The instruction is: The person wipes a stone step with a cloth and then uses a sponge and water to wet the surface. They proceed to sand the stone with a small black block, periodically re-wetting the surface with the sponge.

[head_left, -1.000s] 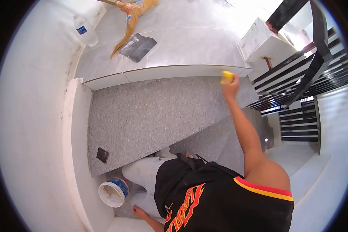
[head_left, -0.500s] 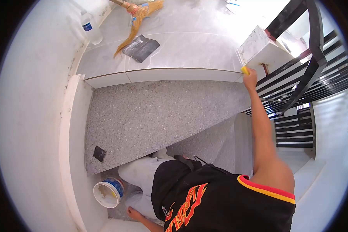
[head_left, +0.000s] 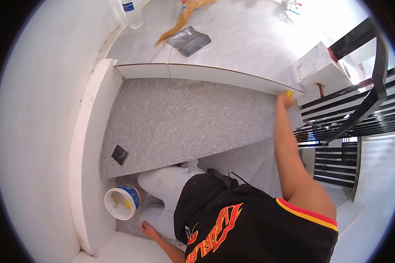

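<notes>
My right hand [head_left: 286, 101] is closed on a small yellow sponge [head_left: 289, 94]. It holds the sponge against the white tiled riser [head_left: 215, 74], near the riser's right end below the white post base. My left hand [head_left: 149, 229] rests low beside my grey-trousered leg, its fingers curled, and nothing shows in it. Near that hand stands a white bucket [head_left: 106, 204] with a blue label, tipped toward the camera in this view. Inside the bucket is a yellow spot [head_left: 127, 204].
A speckled grey step [head_left: 193, 118] fills the middle, with a dark square piece [head_left: 119, 154] on it. On the upper tiles lie a dark grey sheet [head_left: 189, 41] and a straw broom [head_left: 180, 24], near a plastic bottle [head_left: 133, 15]. Black railings [head_left: 360, 101] stand at right.
My right hand has moved with the sponge from the riser's top corner down onto its face. The camera view has shifted, so the upper objects sit farther right and higher.
</notes>
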`<state>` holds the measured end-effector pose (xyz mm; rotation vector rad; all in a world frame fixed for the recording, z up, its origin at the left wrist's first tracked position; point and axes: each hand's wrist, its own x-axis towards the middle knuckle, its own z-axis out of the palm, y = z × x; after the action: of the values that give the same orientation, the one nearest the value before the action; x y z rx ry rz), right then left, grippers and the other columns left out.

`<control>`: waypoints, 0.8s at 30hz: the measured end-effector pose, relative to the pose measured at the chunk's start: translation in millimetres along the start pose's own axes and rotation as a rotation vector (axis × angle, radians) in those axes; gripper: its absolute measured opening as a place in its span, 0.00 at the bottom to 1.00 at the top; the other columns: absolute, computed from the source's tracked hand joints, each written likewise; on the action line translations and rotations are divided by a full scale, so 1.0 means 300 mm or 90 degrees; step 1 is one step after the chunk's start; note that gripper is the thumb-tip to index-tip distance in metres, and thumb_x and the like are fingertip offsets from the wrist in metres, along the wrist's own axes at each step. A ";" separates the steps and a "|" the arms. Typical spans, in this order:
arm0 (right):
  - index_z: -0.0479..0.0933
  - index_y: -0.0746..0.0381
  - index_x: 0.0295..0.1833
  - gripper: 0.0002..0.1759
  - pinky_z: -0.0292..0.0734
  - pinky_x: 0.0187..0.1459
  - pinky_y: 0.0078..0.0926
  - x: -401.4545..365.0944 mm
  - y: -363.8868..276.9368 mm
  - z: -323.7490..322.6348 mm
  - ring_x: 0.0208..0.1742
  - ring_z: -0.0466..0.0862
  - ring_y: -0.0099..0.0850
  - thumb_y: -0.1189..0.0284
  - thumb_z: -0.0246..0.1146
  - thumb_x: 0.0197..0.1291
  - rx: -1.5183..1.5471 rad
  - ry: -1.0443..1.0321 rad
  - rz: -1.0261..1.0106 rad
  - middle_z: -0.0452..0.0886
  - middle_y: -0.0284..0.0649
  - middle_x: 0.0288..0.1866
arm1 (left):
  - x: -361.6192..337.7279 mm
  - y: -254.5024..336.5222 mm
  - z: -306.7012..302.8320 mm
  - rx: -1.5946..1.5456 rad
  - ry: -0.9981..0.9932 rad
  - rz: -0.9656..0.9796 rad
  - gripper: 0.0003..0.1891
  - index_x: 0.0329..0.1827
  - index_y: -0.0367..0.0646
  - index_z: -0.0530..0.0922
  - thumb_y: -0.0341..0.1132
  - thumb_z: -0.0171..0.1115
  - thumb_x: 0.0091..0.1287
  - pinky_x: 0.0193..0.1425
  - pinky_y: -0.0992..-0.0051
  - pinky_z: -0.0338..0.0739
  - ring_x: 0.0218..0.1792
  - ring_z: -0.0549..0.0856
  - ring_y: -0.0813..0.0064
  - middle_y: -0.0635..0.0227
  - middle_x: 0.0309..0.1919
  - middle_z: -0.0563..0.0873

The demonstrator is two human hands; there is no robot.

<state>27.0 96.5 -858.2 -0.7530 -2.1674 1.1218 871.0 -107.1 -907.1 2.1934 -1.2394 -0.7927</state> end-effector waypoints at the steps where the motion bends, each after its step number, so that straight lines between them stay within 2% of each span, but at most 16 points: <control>1: 0.75 0.68 0.42 0.21 0.78 0.43 0.41 -0.103 -0.045 0.031 0.40 0.81 0.49 0.73 0.69 0.40 -0.035 0.005 -0.016 0.80 0.52 0.40 | 0.005 -0.009 0.005 0.007 -0.004 0.019 0.20 0.51 0.31 0.76 0.40 0.57 0.65 0.57 0.68 0.69 0.50 0.78 0.60 0.52 0.49 0.80; 2: 0.74 0.67 0.43 0.20 0.76 0.46 0.40 -0.242 -0.108 0.042 0.43 0.80 0.48 0.73 0.69 0.43 -0.059 0.031 -0.010 0.78 0.50 0.42 | 0.010 -0.018 0.008 0.006 -0.003 0.017 0.20 0.51 0.31 0.76 0.40 0.57 0.65 0.57 0.68 0.69 0.50 0.78 0.60 0.52 0.49 0.80; 3: 0.73 0.66 0.46 0.20 0.74 0.49 0.39 -0.381 -0.171 0.040 0.47 0.77 0.47 0.73 0.68 0.45 0.007 -0.018 0.022 0.74 0.50 0.45 | 0.016 -0.027 0.010 0.000 -0.008 0.010 0.19 0.50 0.31 0.76 0.40 0.57 0.65 0.57 0.68 0.69 0.50 0.78 0.60 0.52 0.49 0.80; 4: 0.69 0.65 0.50 0.27 0.73 0.50 0.41 -0.497 -0.157 0.094 0.48 0.76 0.47 0.73 0.71 0.43 0.066 -0.079 -0.008 0.71 0.50 0.50 | 0.017 -0.026 0.010 -0.006 -0.013 0.004 0.19 0.50 0.31 0.76 0.40 0.57 0.65 0.57 0.68 0.69 0.50 0.78 0.60 0.52 0.49 0.80; 5: 0.69 0.65 0.48 0.25 0.72 0.50 0.40 -0.633 -0.200 0.093 0.48 0.76 0.47 0.75 0.69 0.43 0.104 -0.147 -0.060 0.70 0.50 0.51 | 0.012 -0.009 0.008 -0.003 -0.011 0.005 0.19 0.50 0.31 0.76 0.40 0.57 0.65 0.57 0.68 0.69 0.50 0.78 0.60 0.52 0.49 0.80; 7: 0.73 0.64 0.45 0.20 0.71 0.48 0.38 -0.885 -0.275 0.081 0.46 0.76 0.45 0.78 0.66 0.42 0.043 -0.203 -0.210 0.73 0.50 0.47 | 0.005 0.017 0.000 0.041 -0.012 -0.019 0.19 0.50 0.32 0.76 0.39 0.57 0.64 0.56 0.68 0.69 0.49 0.78 0.61 0.53 0.48 0.80; 9: 0.76 0.64 0.42 0.17 0.71 0.49 0.36 -1.015 -0.318 0.076 0.47 0.76 0.43 0.77 0.66 0.41 0.142 -0.379 -0.295 0.76 0.48 0.44 | 0.005 0.007 0.000 0.035 0.000 -0.010 0.19 0.50 0.32 0.76 0.40 0.57 0.65 0.56 0.67 0.69 0.48 0.78 0.61 0.53 0.47 0.80; 10: 0.76 0.64 0.42 0.17 0.71 0.49 0.36 -1.024 -0.323 0.059 0.47 0.76 0.43 0.77 0.66 0.41 0.138 -0.377 -0.295 0.76 0.48 0.44 | 0.005 -0.002 0.004 0.021 0.011 -0.002 0.19 0.50 0.32 0.76 0.40 0.57 0.65 0.55 0.67 0.69 0.47 0.78 0.61 0.53 0.47 0.80; 12: 0.77 0.66 0.45 0.20 0.73 0.49 0.35 -1.046 -0.356 0.026 0.47 0.78 0.41 0.73 0.67 0.43 0.311 -0.656 -0.261 0.78 0.45 0.44 | 0.007 -0.021 0.008 0.018 0.013 0.001 0.20 0.49 0.31 0.76 0.41 0.56 0.64 0.55 0.67 0.70 0.47 0.78 0.62 0.53 0.46 0.81; 14: 0.77 0.66 0.47 0.21 0.74 0.49 0.35 -0.935 -0.333 -0.031 0.47 0.79 0.40 0.72 0.67 0.45 0.176 -0.536 -0.393 0.79 0.46 0.45 | -0.001 -0.035 0.017 0.005 0.028 -0.004 0.21 0.48 0.31 0.77 0.42 0.56 0.64 0.55 0.68 0.70 0.47 0.78 0.62 0.53 0.45 0.81; 15: 0.77 0.64 0.45 0.19 0.70 0.54 0.37 -0.871 -0.312 -0.063 0.51 0.76 0.42 0.72 0.67 0.43 0.160 -0.455 -0.335 0.78 0.47 0.45 | -0.008 -0.021 0.015 0.009 0.026 -0.015 0.21 0.49 0.31 0.76 0.42 0.56 0.64 0.56 0.67 0.69 0.48 0.78 0.61 0.52 0.47 0.81; 16: 0.75 0.64 0.48 0.22 0.68 0.55 0.38 -0.789 -0.304 -0.104 0.51 0.75 0.43 0.72 0.66 0.44 0.108 -0.396 -0.310 0.76 0.47 0.47 | -0.013 -0.015 0.014 0.013 0.024 -0.025 0.21 0.51 0.31 0.75 0.42 0.57 0.65 0.57 0.67 0.69 0.49 0.78 0.60 0.52 0.48 0.80; 17: 0.72 0.65 0.49 0.23 0.68 0.54 0.38 -0.712 -0.268 -0.102 0.52 0.74 0.42 0.72 0.66 0.45 0.109 -0.322 -0.229 0.74 0.48 0.48 | -0.012 -0.016 0.018 0.005 0.033 -0.032 0.21 0.51 0.31 0.75 0.42 0.57 0.65 0.57 0.67 0.69 0.49 0.78 0.60 0.52 0.48 0.80; 18: 0.71 0.65 0.50 0.24 0.69 0.54 0.39 -0.623 -0.205 -0.084 0.52 0.73 0.44 0.72 0.66 0.46 0.063 -0.251 -0.238 0.73 0.48 0.48 | -0.006 -0.022 0.022 -0.011 0.031 -0.024 0.21 0.51 0.31 0.75 0.42 0.57 0.65 0.57 0.67 0.69 0.50 0.78 0.59 0.51 0.49 0.80; 20: 0.71 0.65 0.49 0.22 0.69 0.53 0.40 -0.554 -0.193 -0.075 0.52 0.73 0.46 0.72 0.66 0.46 0.040 -0.108 -0.155 0.73 0.50 0.48 | 0.000 -0.040 0.016 -0.025 0.031 -0.020 0.22 0.51 0.31 0.75 0.42 0.57 0.65 0.58 0.67 0.69 0.50 0.78 0.59 0.51 0.49 0.79; 24: 0.71 0.65 0.49 0.23 0.70 0.53 0.41 -0.710 -0.250 0.048 0.51 0.74 0.47 0.72 0.66 0.46 -0.003 -0.143 -0.123 0.73 0.51 0.48 | 0.013 -0.034 0.018 -0.012 0.026 -0.025 0.22 0.52 0.30 0.75 0.42 0.58 0.63 0.59 0.66 0.68 0.51 0.77 0.59 0.50 0.51 0.79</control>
<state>144.0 -96.9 -851.1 -0.4233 -2.3702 1.1457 875.0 -106.6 -918.7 2.2136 -1.1672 -0.7688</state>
